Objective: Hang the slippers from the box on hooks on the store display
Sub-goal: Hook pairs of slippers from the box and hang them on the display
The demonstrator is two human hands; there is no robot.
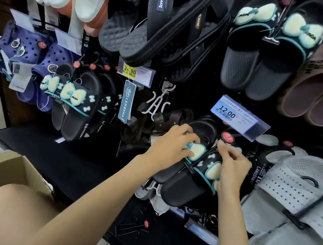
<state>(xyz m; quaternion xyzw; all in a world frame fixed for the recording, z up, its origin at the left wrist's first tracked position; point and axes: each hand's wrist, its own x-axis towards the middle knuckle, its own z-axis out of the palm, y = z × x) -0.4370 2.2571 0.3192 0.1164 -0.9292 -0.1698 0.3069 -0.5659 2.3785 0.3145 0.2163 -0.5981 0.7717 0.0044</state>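
A pair of black slippers with pale bows and teal trim [188,184] lies against the lower middle of the dark store display [193,100]. My left hand [170,146] grips the bow end of the far slipper. My right hand [231,167] holds the near slipper's strap, and its fingertips pinch the small hanger piece beside a round red tag [228,137]. The display hook itself is hidden behind the slippers and the 12.00 price label [235,114]. The cardboard box [11,169] stands open at the left edge.
Matching bow slippers [76,104] hang at the left and upper right. Grey perforated slippers [297,192] hang at the lower right, black slides [159,26] above. A black shelf ledge [62,155] runs below. Loose wire hooks [130,227] lie low on the base.
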